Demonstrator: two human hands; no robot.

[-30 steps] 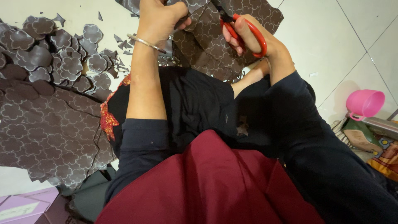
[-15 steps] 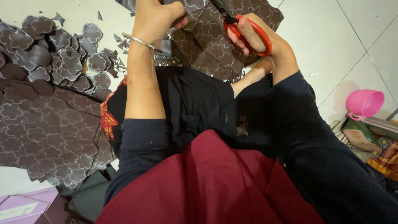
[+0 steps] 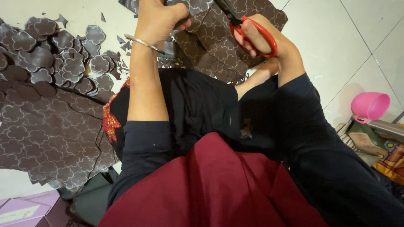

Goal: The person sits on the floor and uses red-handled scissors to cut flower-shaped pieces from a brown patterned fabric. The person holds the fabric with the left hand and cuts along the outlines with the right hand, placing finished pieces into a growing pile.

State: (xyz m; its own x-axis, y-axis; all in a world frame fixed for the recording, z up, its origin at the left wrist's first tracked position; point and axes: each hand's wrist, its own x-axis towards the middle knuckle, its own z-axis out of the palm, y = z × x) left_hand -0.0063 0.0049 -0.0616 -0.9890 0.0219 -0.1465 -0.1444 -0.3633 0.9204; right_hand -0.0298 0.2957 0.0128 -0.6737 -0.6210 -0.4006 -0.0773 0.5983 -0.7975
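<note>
Right hand [image 3: 261, 35] closed through red-handled scissors [image 3: 252, 29], left hand [image 3: 158, 19] clamped on the brown patterned sheet [image 3: 219, 50]; keeping the sheet taut should steady cuts along printed outlines.

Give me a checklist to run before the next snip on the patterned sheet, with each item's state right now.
1. Right hand through the red scissors handles: ok.
2. Left hand has a grip on the brown sheet: ok.
3. Left fingers away from the blades: cannot tell, the blade tips run out of the top of the picture.
4. Cut line along a printed shape: cannot tell, it is out of view.
5. Pile of cut pieces kept apart from the sheet being cut: ok, it lies on the floor to the left.
6. Pink cup out of the working area: ok, far to the right.
</note>
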